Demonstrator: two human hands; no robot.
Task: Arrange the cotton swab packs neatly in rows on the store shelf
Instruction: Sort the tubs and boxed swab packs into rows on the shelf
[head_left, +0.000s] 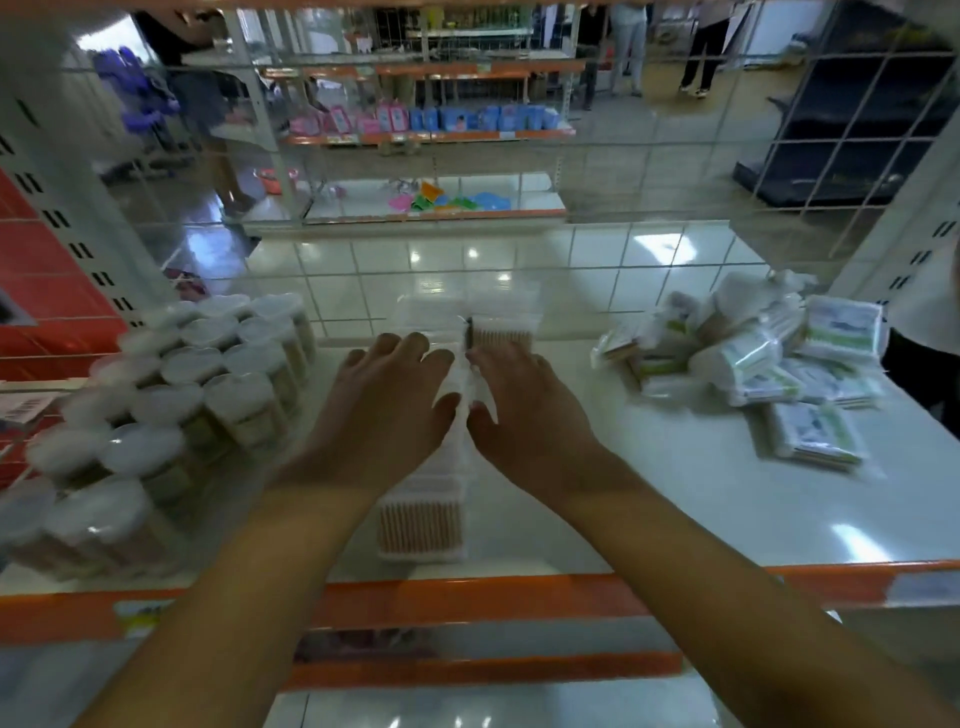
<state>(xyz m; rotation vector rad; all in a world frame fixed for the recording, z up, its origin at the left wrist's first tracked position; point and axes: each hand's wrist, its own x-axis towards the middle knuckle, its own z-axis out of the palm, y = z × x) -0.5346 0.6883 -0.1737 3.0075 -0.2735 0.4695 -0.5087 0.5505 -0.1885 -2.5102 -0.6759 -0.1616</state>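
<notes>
**Figure: Squaring a row of boxed cotton swabs on the shelf**

At frame centre, the left hand (387, 395) and right hand (524, 410) lie palm-down with fingers spread and nearly straight, pressing on clear swab boxes (421, 525) that run from front to back of the white shelf (701, 499); neither grips anything, apparently to nudge the boxes into line. Round swab tubs (171, 395) stand in rows at left. A loose heap of bagged swab packs (753, 364), right, is probably yet to be arranged.
</notes>
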